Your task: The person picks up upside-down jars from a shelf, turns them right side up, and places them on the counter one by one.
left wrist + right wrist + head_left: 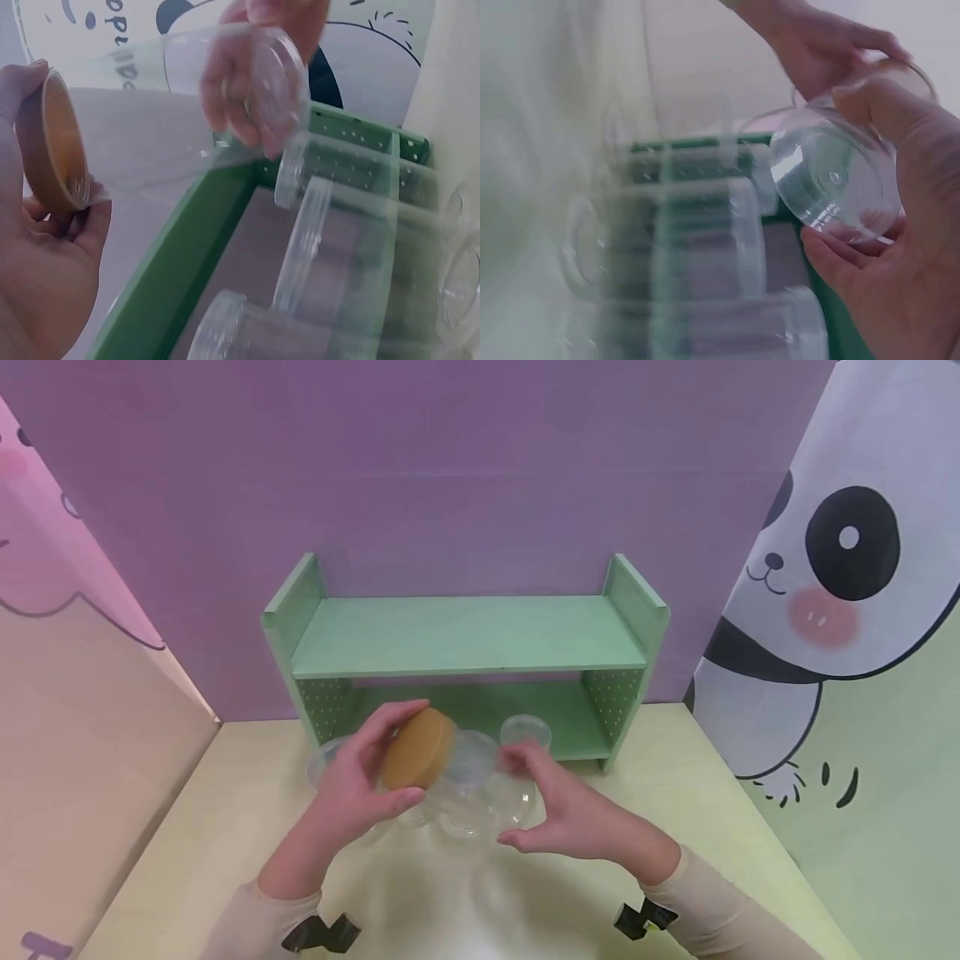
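An orange-brown round lid [418,748] is gripped at its edge between the thumb and fingers of my left hand [352,785]. From the lid a clear plastic jar [161,124] stretches sideways toward my right hand [570,814]. My right hand's fingers and thumb curl round the jar's base [832,180]. The jar lies tilted on its side in the air, above other clear jars. I cannot tell how firmly the lid sits on the jar's mouth.
Several clear jars [705,247] stand on the pale table [225,860] beneath and behind my hands. Beyond them is a green two-level shelf [465,631] against a purple wall [480,477]. Printed side walls, one with a panda [825,610], border the table.
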Demonstrator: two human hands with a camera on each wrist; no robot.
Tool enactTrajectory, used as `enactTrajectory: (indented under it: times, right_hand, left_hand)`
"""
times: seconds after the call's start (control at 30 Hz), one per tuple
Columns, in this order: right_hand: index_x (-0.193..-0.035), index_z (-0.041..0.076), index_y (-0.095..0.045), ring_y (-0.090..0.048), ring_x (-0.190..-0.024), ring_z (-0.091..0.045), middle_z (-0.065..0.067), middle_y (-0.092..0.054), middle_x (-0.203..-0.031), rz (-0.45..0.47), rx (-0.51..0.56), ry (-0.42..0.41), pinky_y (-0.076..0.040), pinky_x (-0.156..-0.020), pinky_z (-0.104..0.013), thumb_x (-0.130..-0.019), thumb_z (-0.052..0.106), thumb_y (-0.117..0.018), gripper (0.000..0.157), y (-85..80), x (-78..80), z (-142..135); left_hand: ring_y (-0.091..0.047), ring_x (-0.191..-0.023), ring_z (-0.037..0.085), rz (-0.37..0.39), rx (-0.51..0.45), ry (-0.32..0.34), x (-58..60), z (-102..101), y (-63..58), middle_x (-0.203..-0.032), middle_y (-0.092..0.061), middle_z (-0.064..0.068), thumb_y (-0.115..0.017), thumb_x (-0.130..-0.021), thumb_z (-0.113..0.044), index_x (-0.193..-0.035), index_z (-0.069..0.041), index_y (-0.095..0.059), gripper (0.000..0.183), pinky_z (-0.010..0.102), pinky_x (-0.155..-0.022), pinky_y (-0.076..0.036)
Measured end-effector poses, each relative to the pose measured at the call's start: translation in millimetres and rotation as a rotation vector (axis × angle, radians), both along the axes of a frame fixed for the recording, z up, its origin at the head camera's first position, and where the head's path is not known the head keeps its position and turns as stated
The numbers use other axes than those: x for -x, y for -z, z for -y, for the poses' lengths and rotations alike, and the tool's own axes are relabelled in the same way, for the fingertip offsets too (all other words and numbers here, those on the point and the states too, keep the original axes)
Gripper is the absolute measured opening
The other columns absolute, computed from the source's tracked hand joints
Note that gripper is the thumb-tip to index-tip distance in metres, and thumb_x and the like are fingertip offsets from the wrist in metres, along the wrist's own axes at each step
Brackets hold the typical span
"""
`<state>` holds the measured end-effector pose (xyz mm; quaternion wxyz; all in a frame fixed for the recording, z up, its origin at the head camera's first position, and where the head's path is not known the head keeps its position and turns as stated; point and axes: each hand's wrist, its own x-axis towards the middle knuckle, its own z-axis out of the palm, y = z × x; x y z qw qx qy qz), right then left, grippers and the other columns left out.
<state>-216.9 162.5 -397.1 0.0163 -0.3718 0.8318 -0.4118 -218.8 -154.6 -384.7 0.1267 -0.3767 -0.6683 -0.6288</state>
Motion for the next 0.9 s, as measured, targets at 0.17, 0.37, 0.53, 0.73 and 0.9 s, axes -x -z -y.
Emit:
enactTrajectory:
  times: [0.17, 0.37, 0.53, 0.73, 0.9]
  right_hand:
    - [-0.159, 0.006, -0.037, -0.059, -0.142, -0.023, -0.007, -0.059, -0.149, 0.045, 0.038, 0.015, -0.046, -0.124, -0.046, -0.086, 0.02, -0.095, 0.094, 15.3, -5.8, 11]
    - [-0.166, 0.024, -0.03, -0.051, -0.149, -0.021, 0.001, -0.05, -0.164, 0.099, 0.126, -0.014, -0.044, -0.124, -0.053, -0.085, 0.014, -0.095, 0.105, 31.2, -9.0, 19]
    - [-0.17, 0.031, -0.027, -0.049, -0.151, -0.019, 0.007, -0.047, -0.167, 0.104, 0.136, -0.008, -0.044, -0.125, -0.055, -0.085, 0.016, -0.097, 0.111, 35.1, -9.0, 18]
    - [-0.167, 0.024, -0.038, -0.054, -0.146, -0.022, 0.006, -0.053, -0.162, 0.051, 0.203, 0.022, -0.046, -0.122, -0.054, -0.088, 0.022, -0.096, 0.098, 27.8, -9.7, 15]
    - [-0.165, 0.019, -0.042, -0.056, -0.145, -0.025, 0.002, -0.055, -0.161, 0.036, 0.265, 0.009, -0.047, -0.122, -0.056, -0.088, 0.015, -0.094, 0.093, 20.8, -10.1, 15]
  left_hand:
    - [-0.058, -0.13, 0.026, 0.07, -0.005, 0.035, 0.5, -16, -8.8, -0.15, -0.06, 0.013, -0.098, -0.087, -0.023, -0.159, -0.008, -0.055, 0.085, 0.026, -0.102, -0.054]
    - [-0.059, -0.133, 0.029, 0.097, 0.093, 0.058, 0.0, -36, -18.5, -0.15, -0.061, 0.005, -0.1, -0.085, -0.025, -0.159, -0.014, -0.056, 0.088, 0.034, -0.11, -0.052]
    - [-0.058, -0.137, 0.029, 0.059, 0.115, 0.058, -0.6, -40, -20.6, -0.151, -0.06, 0.003, -0.1, -0.085, -0.026, -0.159, -0.013, -0.056, 0.087, 0.035, -0.114, -0.049]
    - [-0.06, -0.135, 0.028, 0.055, 0.144, 0.04, -0.9, -40, -19.3, -0.151, -0.061, 0.001, -0.1, -0.084, -0.023, -0.158, -0.015, -0.057, 0.086, 0.035, -0.113, -0.051]
    - [-0.061, -0.133, 0.026, 0.058, 0.179, 0.025, -2.0, -42, -16.7, -0.149, -0.062, -0.001, -0.1, -0.081, -0.013, -0.158, -0.016, -0.057, 0.088, 0.036, -0.113, -0.051]
